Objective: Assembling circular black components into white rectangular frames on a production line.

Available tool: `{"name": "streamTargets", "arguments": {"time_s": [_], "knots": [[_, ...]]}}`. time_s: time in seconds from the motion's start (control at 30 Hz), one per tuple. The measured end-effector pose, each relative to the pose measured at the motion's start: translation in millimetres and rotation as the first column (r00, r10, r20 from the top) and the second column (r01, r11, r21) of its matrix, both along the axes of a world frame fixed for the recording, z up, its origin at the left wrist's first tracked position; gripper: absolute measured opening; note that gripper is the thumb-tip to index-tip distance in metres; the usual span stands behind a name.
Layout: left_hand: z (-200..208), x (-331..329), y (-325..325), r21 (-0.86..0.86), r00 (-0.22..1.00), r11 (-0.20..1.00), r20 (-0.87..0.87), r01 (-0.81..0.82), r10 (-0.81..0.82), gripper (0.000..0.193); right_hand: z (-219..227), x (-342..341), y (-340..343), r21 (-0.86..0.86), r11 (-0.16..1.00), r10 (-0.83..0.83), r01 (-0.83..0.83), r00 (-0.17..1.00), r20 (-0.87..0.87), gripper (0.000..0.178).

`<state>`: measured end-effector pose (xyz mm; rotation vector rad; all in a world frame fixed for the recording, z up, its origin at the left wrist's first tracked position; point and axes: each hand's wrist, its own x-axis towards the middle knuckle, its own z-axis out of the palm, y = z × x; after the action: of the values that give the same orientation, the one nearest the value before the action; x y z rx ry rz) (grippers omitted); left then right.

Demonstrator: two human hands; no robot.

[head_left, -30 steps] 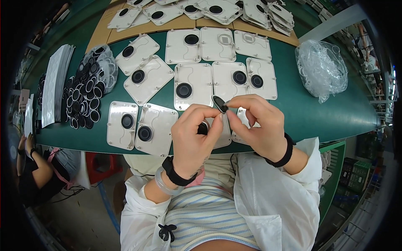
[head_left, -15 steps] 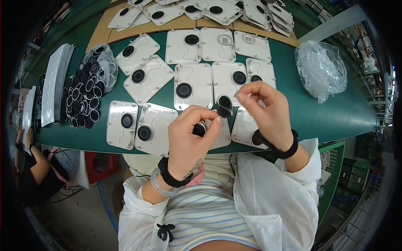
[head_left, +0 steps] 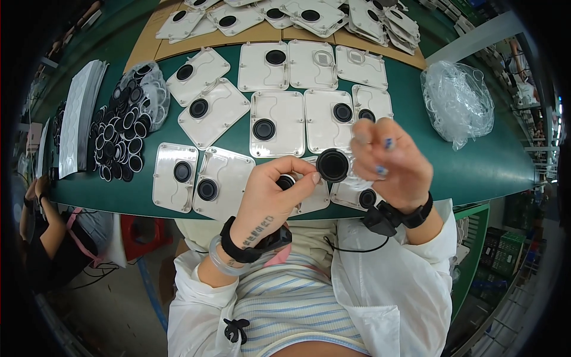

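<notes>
My left hand pinches a round black disc by its left edge, between thumb and forefinger. The disc is held above the front row of white plastic panels, with its flat face turned up toward me. Close by on the right is my right hand, raised, its fingers curled in and partly blurred. A whitish, see-through scrap shows beside its fingers; whether they grip it is unclear. Under and around both hands lie white panels, many with a black round piece on them.
Left on the green table lies a heap of black discs with pale rims, beside a clear bag and a stack of white sheets. A crumpled clear bag sits at right. More panels pile on cardboard behind.
The disc has turned from edge-tilted to face-up and moved slightly right. My right hand has drawn away to the right and lower, its fingers curling. The left hand keeps its pinch.
</notes>
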<state>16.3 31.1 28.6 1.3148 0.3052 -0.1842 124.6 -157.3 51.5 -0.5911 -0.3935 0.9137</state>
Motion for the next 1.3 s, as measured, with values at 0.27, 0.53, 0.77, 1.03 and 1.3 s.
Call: {"name": "streamTargets", "arguments": {"time_s": [0.27, 0.53, 0.77, 1.03, 1.3], "knots": [[2.8, 12.0, 6.4, -0.141, 1.0, 0.99, -0.007, 0.001, -0.002, 0.011, 22.8, 0.0, 6.7, -0.194, 0.784, 0.183, 0.59, 0.078, 0.98, 0.024], [34.3, 41.1, 26.1, 0.018, 0.991, 0.993, 0.056, 0.118, -0.119, 0.018, 15.7, 16.9, 1.3, -0.129, 0.496, 0.079, 0.859, 0.103, 0.991, 0.017], [39.9, 141.1, 55.3, 0.667, 0.948, 0.739, 0.165, 0.096, -0.272, 0.023, -1.6, 137.7, 7.7, -0.549, 0.396, -0.095, 0.736, 0.627, 0.773, 0.013], [-65.0, 183.7, 30.5, 0.976, 0.864, 0.173, 0.198, -0.131, -0.463, 0.034, -73.6, 196.3, 47.8, -0.7, 0.427, -0.085, 0.572, 0.796, 0.599, 0.021], [-53.1, 187.2, 22.1, 1.0, 0.874, 0.025, 0.01, 0.002, -0.487, 0.033, -78.7, 202.6, 48.5, -0.741, 0.41, -0.028, 0.532, 0.819, 0.573, 0.021]]}}
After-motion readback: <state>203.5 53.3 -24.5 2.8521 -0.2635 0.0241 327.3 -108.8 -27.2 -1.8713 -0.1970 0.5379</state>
